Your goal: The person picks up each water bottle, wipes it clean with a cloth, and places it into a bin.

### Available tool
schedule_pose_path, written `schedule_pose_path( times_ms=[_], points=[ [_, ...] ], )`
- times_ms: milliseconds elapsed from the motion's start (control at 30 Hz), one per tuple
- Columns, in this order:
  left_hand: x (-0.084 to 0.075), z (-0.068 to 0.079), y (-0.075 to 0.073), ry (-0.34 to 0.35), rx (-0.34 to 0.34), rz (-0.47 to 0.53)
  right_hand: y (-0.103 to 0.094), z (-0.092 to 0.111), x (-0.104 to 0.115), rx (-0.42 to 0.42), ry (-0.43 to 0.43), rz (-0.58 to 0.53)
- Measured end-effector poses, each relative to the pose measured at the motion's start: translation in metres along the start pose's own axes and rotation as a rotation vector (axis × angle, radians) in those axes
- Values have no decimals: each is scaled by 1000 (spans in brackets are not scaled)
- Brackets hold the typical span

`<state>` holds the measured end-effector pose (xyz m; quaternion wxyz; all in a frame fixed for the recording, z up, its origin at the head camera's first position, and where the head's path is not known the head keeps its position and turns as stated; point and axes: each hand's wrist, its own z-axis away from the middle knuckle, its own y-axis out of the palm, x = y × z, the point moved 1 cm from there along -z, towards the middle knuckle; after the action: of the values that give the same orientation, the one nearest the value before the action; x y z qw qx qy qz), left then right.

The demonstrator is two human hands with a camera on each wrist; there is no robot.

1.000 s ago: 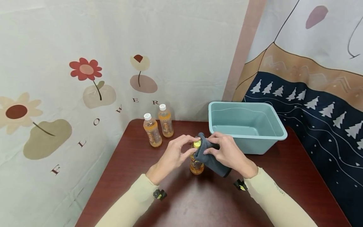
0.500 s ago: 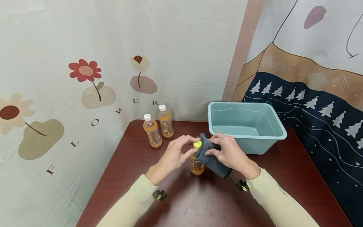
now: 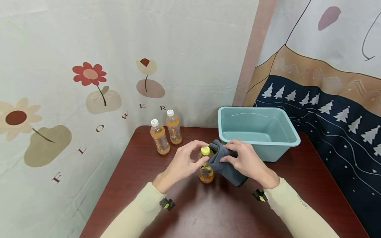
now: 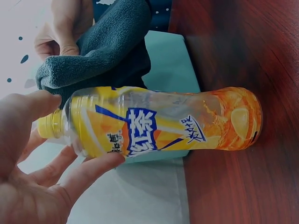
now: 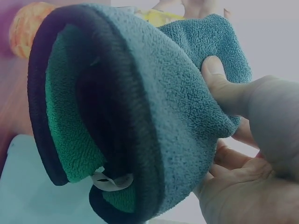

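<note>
An iced-tea bottle [image 4: 140,121] with a yellow cap [image 3: 205,150] and a yellow and orange label stands upright on the dark red table [image 3: 205,211]. My left hand [image 3: 185,163] curves round its upper part, thumb and fingers on either side of the neck and fingertips at the label. Just right of the bottle, my right hand [image 3: 245,162] pinches a folded grey-blue cloth [image 5: 173,88], thumb pressed into its fuzzy side. The cloth has dark edging and a white tag [image 5: 112,181], and it hangs with its lower end close over the table.
Two bottles with white caps, a front one [image 3: 160,138] and a rear one [image 3: 174,129], stand at the back left. A light blue plastic bin [image 3: 271,152] sits at the back right, behind the right hand. A printed curtain [image 3: 202,49] hangs behind the table.
My right hand has drawn the cloth right, off the neck of the bottle, so the yellow cap and shoulder show more. My left hand has hardly moved.
</note>
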<state>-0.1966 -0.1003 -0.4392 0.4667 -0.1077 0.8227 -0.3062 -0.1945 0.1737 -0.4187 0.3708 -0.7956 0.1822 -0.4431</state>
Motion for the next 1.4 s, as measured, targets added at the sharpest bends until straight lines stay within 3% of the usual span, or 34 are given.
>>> schedule_pose_path(
  times_ms=[267,700,1033,1400],
  points=[
    [0,-3,1,14,-51,-42,-3,3,-3,-8,11,-14],
    [-1,1,1,-12,-6,111,-4,8,-5,-15,16,-12],
    [0,-2,-7,-26,-26,-2,-2,9,-6,-34,20,-25],
    [0,-6,-13,-34,-17,-14,9,2,-4,-73,12,-59]
  ],
)
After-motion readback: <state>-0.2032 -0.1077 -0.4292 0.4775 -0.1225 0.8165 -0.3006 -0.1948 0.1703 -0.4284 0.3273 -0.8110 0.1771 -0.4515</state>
